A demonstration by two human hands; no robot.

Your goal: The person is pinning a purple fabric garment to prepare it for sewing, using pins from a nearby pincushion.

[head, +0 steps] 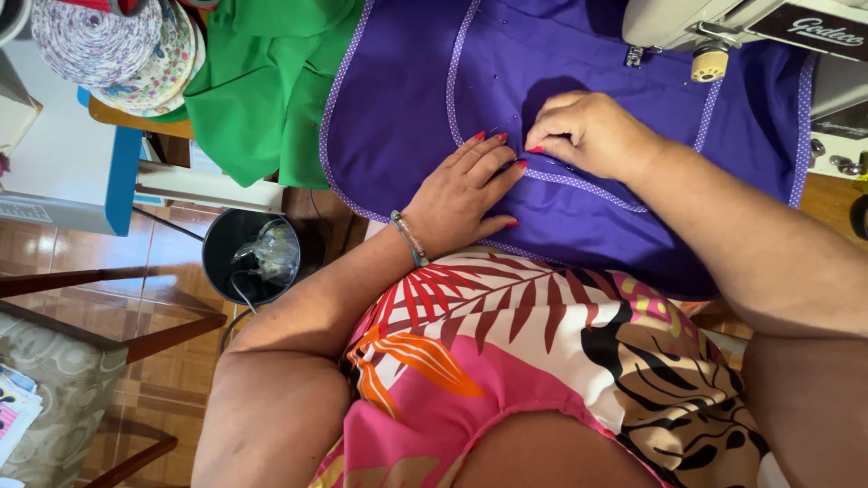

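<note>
Fabric (579, 217) purple | under flat left hand (466, 194) | right hand (588, 136) pinching trim (579, 181)

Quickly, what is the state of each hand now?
Left hand: open, flat on the purple fabric.
Right hand: fingers curled, pinching the fabric's dotted trim.

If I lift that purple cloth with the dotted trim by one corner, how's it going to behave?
The purple cloth would probably go floppy: it already drapes over the table edge onto the lap. It looks thin, so likely light. The left hand lies flat on it while the right hand pinches at the dotted trim, so it may slide if left loose.
</note>
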